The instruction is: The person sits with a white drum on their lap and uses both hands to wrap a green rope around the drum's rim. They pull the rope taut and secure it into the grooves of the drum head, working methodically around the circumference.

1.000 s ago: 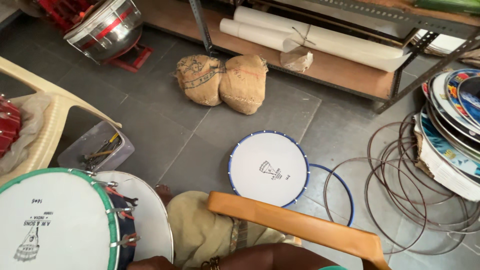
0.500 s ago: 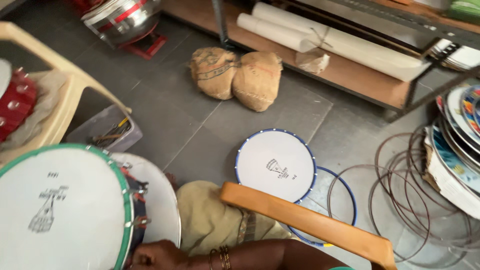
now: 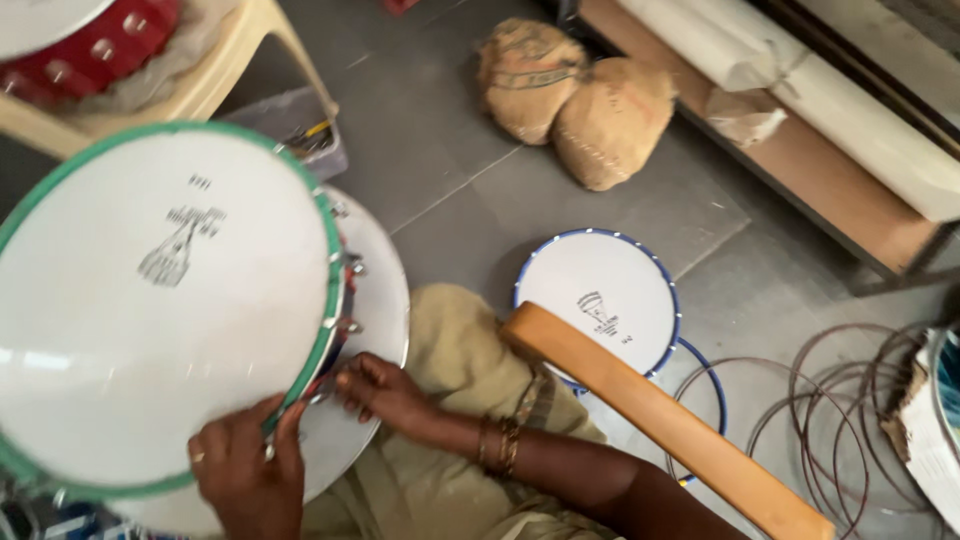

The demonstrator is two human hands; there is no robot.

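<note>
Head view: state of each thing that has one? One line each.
green-rimmed drum: tilted on its side, white head facing the camera
left hand: gripping the drum's lower rim
right hand: fingers at the drum's rim hardware
blue-rimmed drumhead: lying flat on the floor
burlap sacks: full, stitched shut, side by side
metal hoops: loose, overlapping on the floor
paper rolls: rolled up, lying on the low shelf
</note>
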